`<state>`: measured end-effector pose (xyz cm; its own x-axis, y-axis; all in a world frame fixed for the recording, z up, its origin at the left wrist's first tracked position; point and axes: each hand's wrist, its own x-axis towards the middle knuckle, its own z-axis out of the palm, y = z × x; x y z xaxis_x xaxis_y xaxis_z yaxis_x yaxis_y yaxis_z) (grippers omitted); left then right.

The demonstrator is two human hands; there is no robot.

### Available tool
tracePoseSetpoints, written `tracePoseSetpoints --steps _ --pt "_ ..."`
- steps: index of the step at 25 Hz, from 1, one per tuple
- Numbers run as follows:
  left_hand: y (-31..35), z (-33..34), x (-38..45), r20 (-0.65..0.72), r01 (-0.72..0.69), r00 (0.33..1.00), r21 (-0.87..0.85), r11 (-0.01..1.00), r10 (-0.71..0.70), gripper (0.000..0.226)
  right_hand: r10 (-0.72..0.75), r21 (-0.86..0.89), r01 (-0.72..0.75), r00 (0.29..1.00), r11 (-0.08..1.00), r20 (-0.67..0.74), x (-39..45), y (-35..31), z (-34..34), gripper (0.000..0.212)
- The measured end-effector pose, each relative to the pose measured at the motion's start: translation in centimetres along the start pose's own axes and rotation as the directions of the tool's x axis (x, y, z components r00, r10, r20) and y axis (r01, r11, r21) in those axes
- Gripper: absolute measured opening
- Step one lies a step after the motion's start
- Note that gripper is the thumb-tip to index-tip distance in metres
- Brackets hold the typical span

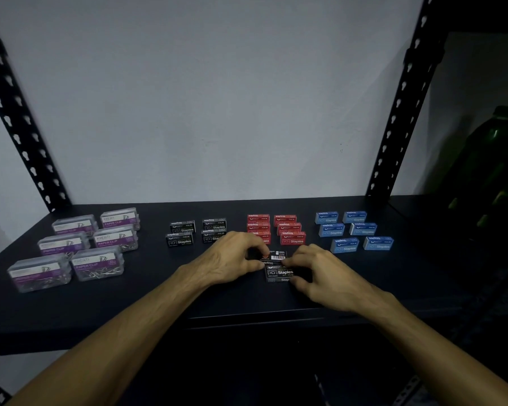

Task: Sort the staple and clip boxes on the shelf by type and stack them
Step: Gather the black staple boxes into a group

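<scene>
**Desk:** What's the moment?

**Photographer:** Centre frame, both hands meet over a small pile of black staple boxes at the shelf's front edge. The left hand pinches the top box with curled fingers; the right hand has its fingers curled round the right end of the pile.

**Desk:** And the step?

**Photographer:** Sorting looks nearly done: paper clip boxes at left, black group left of centre, red boxes behind the hands, blue boxes at right. I'd judge this pile belongs with the black group, so the next move calls for carrying it left and squaring it there.
</scene>
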<state>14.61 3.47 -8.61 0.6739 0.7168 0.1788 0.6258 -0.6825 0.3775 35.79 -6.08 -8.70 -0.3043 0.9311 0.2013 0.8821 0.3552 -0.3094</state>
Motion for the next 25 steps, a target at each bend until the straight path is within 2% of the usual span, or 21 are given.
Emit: tracePoseSetpoints --steps 9,16,21,25 --pt "0.29 -0.23 0.27 -0.026 0.004 1.000 -0.046 0.999 -0.005 0.019 0.044 0.043 -0.042 0.998 0.998 -0.042 -0.93 0.20 -0.15 0.029" --pt "0.05 -0.14 0.56 -0.054 0.011 0.998 -0.044 0.999 -0.013 0.026 0.049 0.015 -0.049 0.999 0.999 0.012 -0.63 0.59 -0.01 0.038" --pt "-0.07 0.17 0.84 -0.099 0.016 0.995 -0.047 0.999 -0.021 0.027 0.031 0.021 -0.030 0.999 0.999 -0.016 -0.76 0.42 -0.11 0.024" --pt "-0.10 0.34 0.82 -0.119 0.011 0.993 -0.060 0.998 -0.018 0.030 0.047 0.049 -0.044 0.997 0.998 -0.055 -0.91 0.26 -0.13 0.022"
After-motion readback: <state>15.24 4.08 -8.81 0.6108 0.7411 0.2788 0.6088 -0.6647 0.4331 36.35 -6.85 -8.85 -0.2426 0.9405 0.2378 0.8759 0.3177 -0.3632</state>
